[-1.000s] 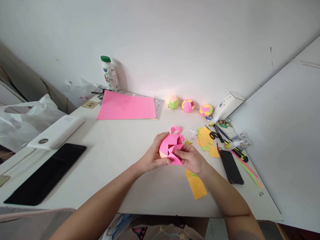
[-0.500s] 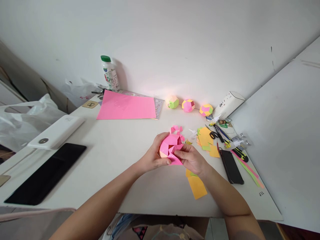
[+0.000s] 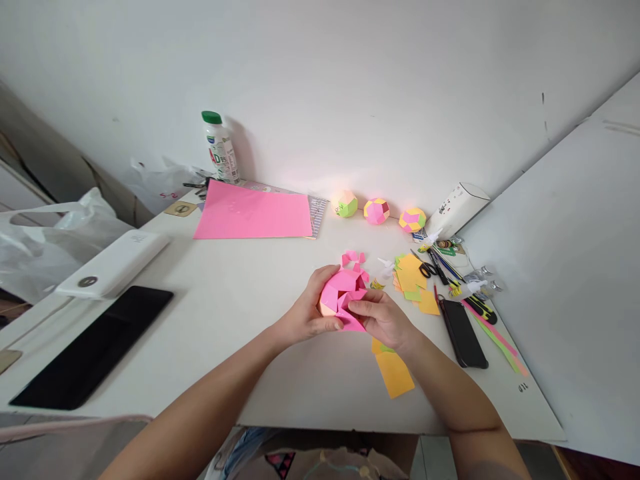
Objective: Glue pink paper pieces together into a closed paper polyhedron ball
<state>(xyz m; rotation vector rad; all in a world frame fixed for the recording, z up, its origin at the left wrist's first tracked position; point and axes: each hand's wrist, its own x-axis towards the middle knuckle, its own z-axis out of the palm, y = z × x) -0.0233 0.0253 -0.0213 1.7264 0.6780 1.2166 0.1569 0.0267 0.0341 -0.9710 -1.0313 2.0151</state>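
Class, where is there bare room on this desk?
Bare patches: between the black slab, left hand and pink sheet; also between the forearms, left of the nearest orange square. Crowded: right side, around the scissors and yellow cutter.

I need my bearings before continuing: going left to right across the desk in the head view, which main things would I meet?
Flat black device → green-capped bottle → left hand → pink paper model → right hand → scissors → black phone

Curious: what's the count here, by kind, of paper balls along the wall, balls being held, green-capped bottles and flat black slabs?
Paper balls along the wall: 3
Held pink ball: 1
Green-capped bottle: 1
Flat black slabs: 2
Total: 7
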